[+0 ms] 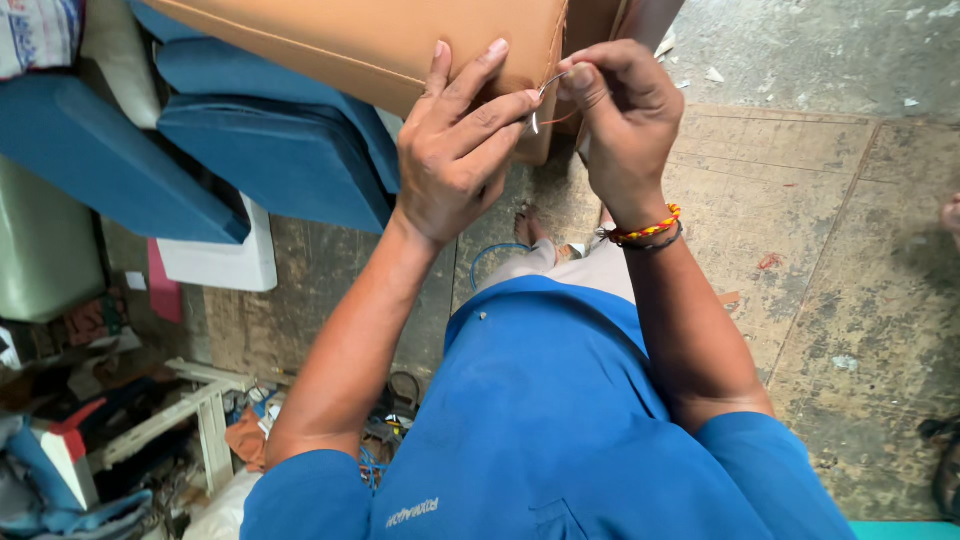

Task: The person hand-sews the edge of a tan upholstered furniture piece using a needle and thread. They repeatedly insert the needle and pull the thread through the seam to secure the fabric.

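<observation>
A tan leather cushion (pixel 370 40) lies in front of me at the top of the view. My left hand (pixel 455 150) presses flat against its near corner, fingers spread over the seam. My right hand (pixel 620 120) pinches a thin curved needle (pixel 545 95) with a tan thread (pixel 560 120) running from it, right at the cushion's corner edge. A red and yellow braided band (pixel 648 230) circles my right wrist. I wear a blue shirt (pixel 540 420).
Blue cushions (pixel 270 150) are stacked at the left under the tan one, over a white block (pixel 225 260). A white wooden frame (pixel 190 405) and cluttered cloth and tools lie at the lower left. Stained concrete floor (pixel 850 250) spreads to the right.
</observation>
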The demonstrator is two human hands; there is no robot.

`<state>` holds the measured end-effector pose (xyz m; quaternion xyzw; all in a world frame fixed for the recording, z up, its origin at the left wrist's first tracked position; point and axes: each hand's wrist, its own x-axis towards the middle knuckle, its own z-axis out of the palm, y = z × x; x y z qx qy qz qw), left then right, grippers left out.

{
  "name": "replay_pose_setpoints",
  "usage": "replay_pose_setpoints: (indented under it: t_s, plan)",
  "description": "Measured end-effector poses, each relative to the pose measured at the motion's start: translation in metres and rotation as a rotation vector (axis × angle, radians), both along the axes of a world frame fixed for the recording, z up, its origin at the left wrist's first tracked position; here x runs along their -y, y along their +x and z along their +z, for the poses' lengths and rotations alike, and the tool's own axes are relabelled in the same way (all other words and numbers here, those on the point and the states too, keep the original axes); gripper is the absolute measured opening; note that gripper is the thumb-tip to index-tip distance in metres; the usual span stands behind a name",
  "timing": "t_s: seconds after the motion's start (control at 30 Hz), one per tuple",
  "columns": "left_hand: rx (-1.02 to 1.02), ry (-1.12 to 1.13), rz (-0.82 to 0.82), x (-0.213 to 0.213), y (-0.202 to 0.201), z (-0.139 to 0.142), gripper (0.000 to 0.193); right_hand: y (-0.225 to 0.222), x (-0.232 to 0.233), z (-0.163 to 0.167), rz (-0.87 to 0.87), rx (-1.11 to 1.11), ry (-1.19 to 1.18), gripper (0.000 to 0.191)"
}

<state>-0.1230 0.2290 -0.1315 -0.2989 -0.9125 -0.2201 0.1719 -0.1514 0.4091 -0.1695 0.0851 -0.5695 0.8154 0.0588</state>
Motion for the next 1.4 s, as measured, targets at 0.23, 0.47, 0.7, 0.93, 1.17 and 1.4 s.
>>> replay_pose_setpoints:
  t_s: [0.23,0.47,0.7,0.93,1.17,1.4]
  plan:
    - [-0.019,0.001,-0.017,-0.028,-0.022,0.015,0.007,-0.011,-0.029,0.014,0.009,0.055,-0.039,0.014]
    - [-0.031,0.06,-0.029,-0.046,-0.035,0.024,0.01,0.019,-0.036,0.038,-0.369,-0.367,0.704,0.027]
    - [-0.058,0.073,-0.009,-0.054,-0.036,0.023,0.013,0.021,-0.026,0.012,-0.409,-0.159,0.403,0.006]
    - [-0.091,0.084,-0.002,-0.058,-0.033,0.023,0.008,0.028,-0.027,0.004,-0.214,0.117,-0.256,0.018]
    - [-0.109,0.061,0.014,-0.057,-0.034,0.022,0.01,0.03,-0.021,0.02,-0.178,-0.085,0.082,0.025]
    - [-0.106,0.057,0.014,-0.055,-0.033,0.023,0.009,0.01,-0.047,0.084,0.021,0.169,-0.737,0.03]
